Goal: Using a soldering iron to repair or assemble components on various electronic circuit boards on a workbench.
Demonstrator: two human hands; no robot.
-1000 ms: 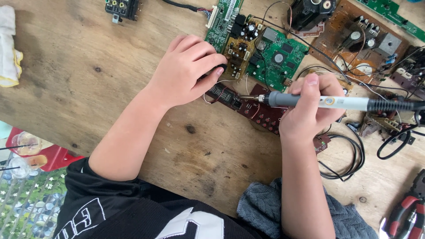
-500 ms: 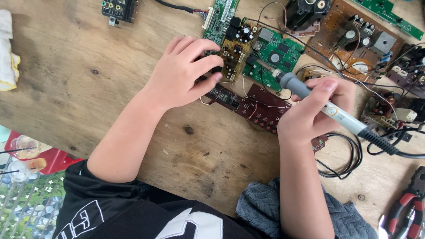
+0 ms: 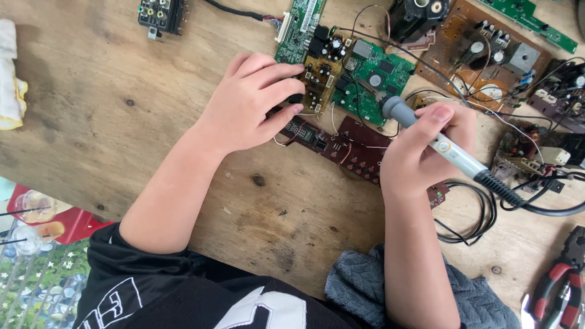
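Soldering iron (image 3: 448, 149) sits right of centre, gripped pen-style in our right hand (image 3: 420, 155), tip over the green circuit board (image 3: 372, 76). Our left hand (image 3: 250, 103) curls closed, pressing the yellow board (image 3: 318, 76); wooden table (image 3: 122, 109) beneath.

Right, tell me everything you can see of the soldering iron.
The soldering iron is a pen-shaped tool with a grey collar, a pale barrel and a black rubbery end from which a black cable runs off to the right. The right hand grips it like a pen, slanted, with its thin metal tip down-left over the green circuit board. Whether the tip touches the board cannot be told.
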